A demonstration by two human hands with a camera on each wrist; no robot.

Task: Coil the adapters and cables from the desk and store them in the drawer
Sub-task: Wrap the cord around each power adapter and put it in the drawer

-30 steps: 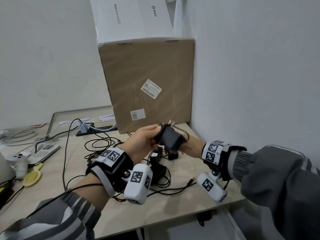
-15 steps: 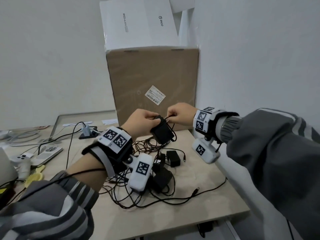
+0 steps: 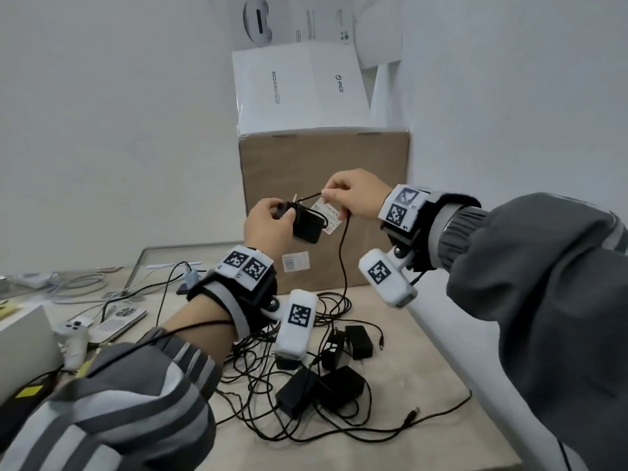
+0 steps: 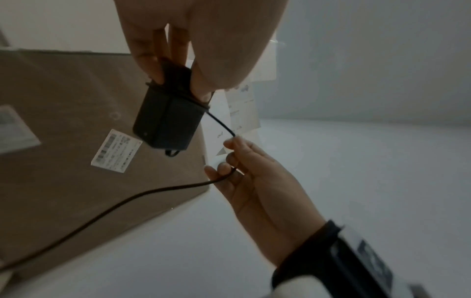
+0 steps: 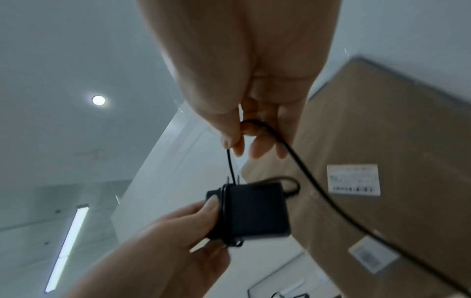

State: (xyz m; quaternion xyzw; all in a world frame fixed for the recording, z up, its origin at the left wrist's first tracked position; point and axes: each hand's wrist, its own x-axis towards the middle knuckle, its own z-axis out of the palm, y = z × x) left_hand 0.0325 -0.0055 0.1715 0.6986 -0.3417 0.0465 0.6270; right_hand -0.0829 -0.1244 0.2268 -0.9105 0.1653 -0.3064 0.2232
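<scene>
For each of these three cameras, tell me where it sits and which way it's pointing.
Head: worn on the head, looking forward and down at the desk; both forearms and hands show.
Left wrist: looks along the left hand gripping the adapter.
Right wrist: looks upward along the right hand pinching the cable.
All three share adapter, cable and cardboard box.

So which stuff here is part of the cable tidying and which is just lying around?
Part of the job:
black square adapter in left hand
thin black cable pinched by right hand
black adapters on desk

Lying about:
brown cardboard box
white game controller
</scene>
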